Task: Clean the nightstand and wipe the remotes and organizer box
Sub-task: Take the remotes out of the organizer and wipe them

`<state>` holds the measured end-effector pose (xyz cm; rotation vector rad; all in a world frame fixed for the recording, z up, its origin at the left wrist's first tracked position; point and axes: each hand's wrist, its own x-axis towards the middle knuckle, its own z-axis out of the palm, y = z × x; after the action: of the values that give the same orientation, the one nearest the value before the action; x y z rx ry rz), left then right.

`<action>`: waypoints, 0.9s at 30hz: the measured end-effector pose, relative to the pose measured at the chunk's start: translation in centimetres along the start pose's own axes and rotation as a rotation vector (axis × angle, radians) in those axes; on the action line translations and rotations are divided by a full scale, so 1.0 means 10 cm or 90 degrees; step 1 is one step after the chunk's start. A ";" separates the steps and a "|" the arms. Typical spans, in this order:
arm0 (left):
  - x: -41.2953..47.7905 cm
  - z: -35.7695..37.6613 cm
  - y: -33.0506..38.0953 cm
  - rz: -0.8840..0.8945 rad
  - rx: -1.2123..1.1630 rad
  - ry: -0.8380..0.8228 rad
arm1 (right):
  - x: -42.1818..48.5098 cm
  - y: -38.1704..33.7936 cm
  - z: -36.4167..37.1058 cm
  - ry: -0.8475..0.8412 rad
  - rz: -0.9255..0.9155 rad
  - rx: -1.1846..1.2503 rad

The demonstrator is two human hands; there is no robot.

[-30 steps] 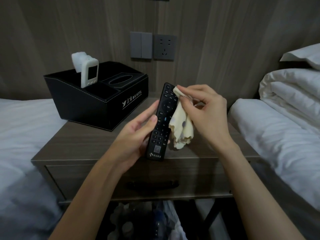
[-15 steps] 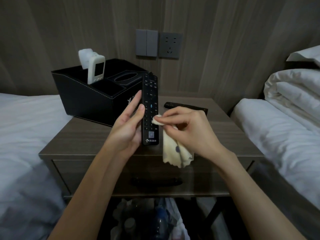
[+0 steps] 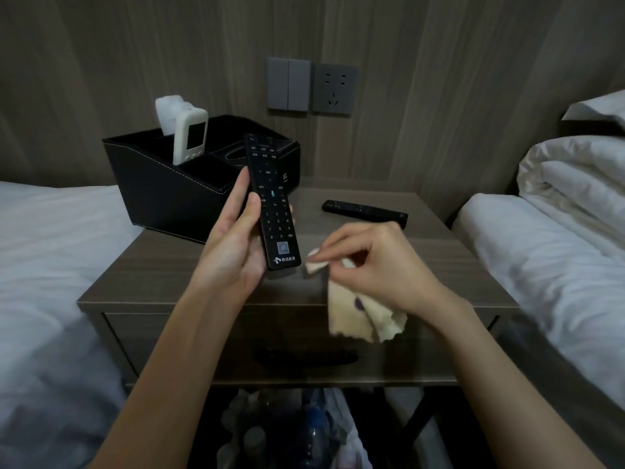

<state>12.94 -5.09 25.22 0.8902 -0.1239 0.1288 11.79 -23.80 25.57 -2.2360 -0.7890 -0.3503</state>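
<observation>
Head view: a black remote is held upright, slightly tilted, above the worktop of the nightstand. It is gripped by the left hand. Its lower half is cradled in the grip, the thumb is laid along its left edge, and fingertips are seen curling round its right edge. The upper half stands clear of the grip, in front of the organizer box. A pale cloth is pinched by the right hand. A small fold is pushed out at the fingertips just beside the remote's lower right corner, with a narrow gap between. The rest of the cloth is hung below the hand, over the drawer front. A second black remote is laid flat on the worktop behind the right hand. A white remote is stood upright in a compartment of the box, at the worktop's back left.
</observation>
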 end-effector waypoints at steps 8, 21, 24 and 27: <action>-0.09 0.10 -0.04 -0.058 0.106 -0.081 | 0.06 0.26 -0.12 0.213 0.125 -0.198; -0.24 0.22 -0.16 -0.011 0.264 -0.249 | 0.14 -0.06 -0.22 0.300 0.211 0.463; -0.24 0.23 -0.19 0.184 0.415 -0.173 | 0.15 -0.08 -0.23 0.347 0.184 0.435; -0.24 0.24 -0.24 0.343 0.586 -0.120 | 0.16 -0.12 -0.24 0.384 0.178 0.419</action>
<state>10.86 -8.54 24.49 1.7723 -0.5065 0.6404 12.23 -24.20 28.61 -1.4706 -0.2091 -0.5064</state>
